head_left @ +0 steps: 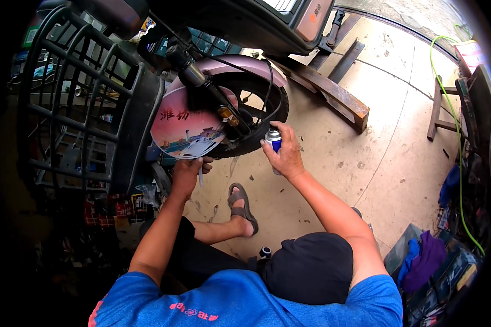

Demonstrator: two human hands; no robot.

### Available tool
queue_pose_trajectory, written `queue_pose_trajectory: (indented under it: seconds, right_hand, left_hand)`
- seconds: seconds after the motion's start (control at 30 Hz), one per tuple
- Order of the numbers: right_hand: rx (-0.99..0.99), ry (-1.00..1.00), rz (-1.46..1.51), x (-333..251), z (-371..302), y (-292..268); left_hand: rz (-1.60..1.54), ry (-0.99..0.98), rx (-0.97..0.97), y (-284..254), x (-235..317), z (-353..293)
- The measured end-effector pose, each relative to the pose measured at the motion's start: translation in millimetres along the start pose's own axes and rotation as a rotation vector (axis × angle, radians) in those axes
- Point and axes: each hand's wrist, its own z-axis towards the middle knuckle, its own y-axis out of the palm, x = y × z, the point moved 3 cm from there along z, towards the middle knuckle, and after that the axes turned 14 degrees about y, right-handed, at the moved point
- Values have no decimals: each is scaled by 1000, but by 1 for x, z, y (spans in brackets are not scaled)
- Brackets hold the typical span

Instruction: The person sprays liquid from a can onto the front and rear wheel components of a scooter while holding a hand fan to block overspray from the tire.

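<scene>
My left hand [186,177] is closed round the handle of a pink hand fan [172,122] with a printed picture. The fan's blade stands behind the scooter's front fork [199,82], beside the wheel. In my right hand [289,152] is a blue spray can [273,140] with a silver top, held upright with a finger at its nozzle. The can is just right of the black front tyre [275,109], under the pink mudguard [229,64]. A dark, blurred patch lies across the fan near the fork.
A black wire basket [82,103] hangs at the scooter's front left. A rusty metal stand [333,98] reaches across the floor behind the wheel. A green hose [458,141] runs down the right side, past a toolbox with purple cloth [425,259]. Clutter fills the lower left.
</scene>
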Motion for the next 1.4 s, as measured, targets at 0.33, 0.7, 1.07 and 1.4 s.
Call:
queue_pose_trajectory:
  seconds: [0.33,0.7,1.07,1.4]
  right_hand:
    - [-15,-204,-111,-27,-8,4]
    - [-52,-394,-292,-54,-7,4]
    - [-143,-412,-426,-59,-14,8]
    - [-92,-552,-685,-86,-7,28]
  left_hand:
    - [-17,19,12,2,6,-2]
    - [-77,5,33,5,2,-5]
    - [-44,22,2,4,3,-3]
    - [13,23,-60,3,-9,3]
